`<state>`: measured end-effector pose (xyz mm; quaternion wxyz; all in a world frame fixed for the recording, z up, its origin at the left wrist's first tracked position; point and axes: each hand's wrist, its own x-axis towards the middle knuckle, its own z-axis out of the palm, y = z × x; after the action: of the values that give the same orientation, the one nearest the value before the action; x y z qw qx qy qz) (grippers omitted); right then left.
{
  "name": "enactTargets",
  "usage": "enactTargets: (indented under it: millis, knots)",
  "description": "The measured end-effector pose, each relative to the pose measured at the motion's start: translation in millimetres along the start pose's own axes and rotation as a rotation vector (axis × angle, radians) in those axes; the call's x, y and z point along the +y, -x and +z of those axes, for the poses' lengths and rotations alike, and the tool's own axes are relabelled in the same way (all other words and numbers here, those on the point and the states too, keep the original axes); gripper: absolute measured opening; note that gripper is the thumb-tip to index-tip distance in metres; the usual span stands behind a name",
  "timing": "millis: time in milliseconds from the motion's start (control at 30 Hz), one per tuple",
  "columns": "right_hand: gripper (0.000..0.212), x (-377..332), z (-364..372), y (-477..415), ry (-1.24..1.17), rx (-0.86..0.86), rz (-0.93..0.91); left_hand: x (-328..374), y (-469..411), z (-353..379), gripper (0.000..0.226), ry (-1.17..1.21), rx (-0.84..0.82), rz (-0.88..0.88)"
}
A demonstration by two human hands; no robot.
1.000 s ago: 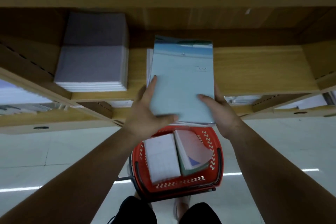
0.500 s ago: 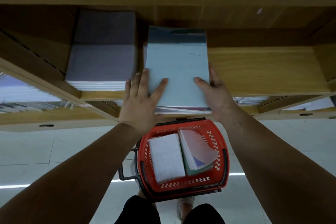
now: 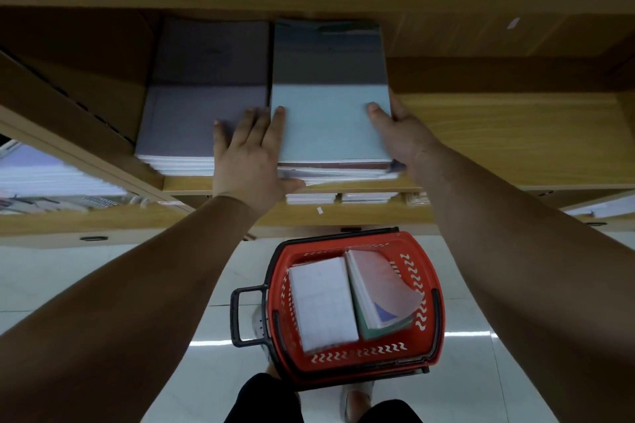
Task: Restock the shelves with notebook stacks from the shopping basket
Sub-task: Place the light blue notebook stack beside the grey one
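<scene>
A stack of notebooks with a light blue cover (image 3: 330, 120) lies on the wooden shelf (image 3: 515, 144), pushed in beside a grey-purple stack (image 3: 202, 106). My left hand (image 3: 251, 154) presses against the blue stack's left front corner, fingers spread, some resting on the purple stack. The stack's right edge is gripped by my right hand (image 3: 402, 134), thumb on top of the cover. Below on the floor stands the red shopping basket (image 3: 429, 285) holding a white gridded notebook stack (image 3: 323, 306) and a tilted pink-covered stack (image 3: 381, 288).
The shelf right of the blue stack is bare wood. A lower shelf (image 3: 343, 216) holds more white stacks under the front edge. At the far left another shelf section (image 3: 44, 178) carries notebooks. A black basket handle (image 3: 240, 316) sticks out left. White tiled floor surrounds the basket.
Both hands have pushed the blue stack deeper onto the shelf until it sits alongside the purple stack. The camera has moved closer to the shelf.
</scene>
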<state>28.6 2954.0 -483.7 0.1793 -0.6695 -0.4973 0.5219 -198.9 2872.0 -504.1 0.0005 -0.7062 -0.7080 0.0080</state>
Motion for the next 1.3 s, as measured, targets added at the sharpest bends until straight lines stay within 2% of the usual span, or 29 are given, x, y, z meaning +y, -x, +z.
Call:
enactTargets:
  millis: [67,133,233,300,367,533,733,900,967,1067,1133,1200,1300]
  knots:
    - [0.052,-1.1,-1.6,3.8,0.106,0.016,-0.037,1.9,3.9,0.9,0.115,0.026,0.01,-0.011]
    - [0.064,5.0,-3.7,11.3,0.093,0.036,-0.12,2.6,8.5,2.5,0.116,0.043,0.019,-0.018]
    - [0.103,26.3,-4.5,34.5,-0.074,-0.044,-0.228,-2.9,14.9,8.6,0.118,0.072,0.053,-0.062]
    - [0.136,44.9,-3.1,42.6,0.084,-0.11,-0.259,-6.2,16.4,13.8,0.118,0.086,0.08,-0.08]
    - [0.149,55.8,0.7,39.9,0.204,-0.056,-0.246,-7.1,15.2,17.4,0.118,0.066,0.096,-0.061]
    - [0.128,48.6,9.0,20.6,0.283,0.105,-0.353,-15.4,7.2,19.8,0.113,0.033,0.114,0.005]
    - [0.135,43.8,8.1,9.9,0.288,0.127,-0.397,-22.8,4.1,20.6,0.107,0.048,0.161,0.032]
    - [0.138,55.1,11.1,15.0,0.061,0.074,-0.263,-14.0,15.2,26.0,0.103,0.146,0.207,-0.122]
    - [0.136,64.1,15.0,18.1,0.022,0.088,-0.234,-12.4,23.6,27.4,0.095,0.152,0.274,-0.175]
    - [0.121,81.3,25.9,21.5,0.006,0.139,-0.264,-4.0,47.8,35.0,0.072,0.183,0.41,-0.19]
    - [0.127,88.0,31.1,21.6,-0.004,0.167,-0.279,5.9,63.8,43.6,0.056,0.282,0.439,-0.176]
    - [0.13,89.8,33.9,19.5,0.015,0.197,-0.294,16.8,73.0,49.7,0.051,0.379,0.344,-0.153]
    - [0.114,93.7,34.7,15.2,0.059,0.243,-0.346,31.6,77.1,55.9,0.072,0.47,0.123,-0.119]
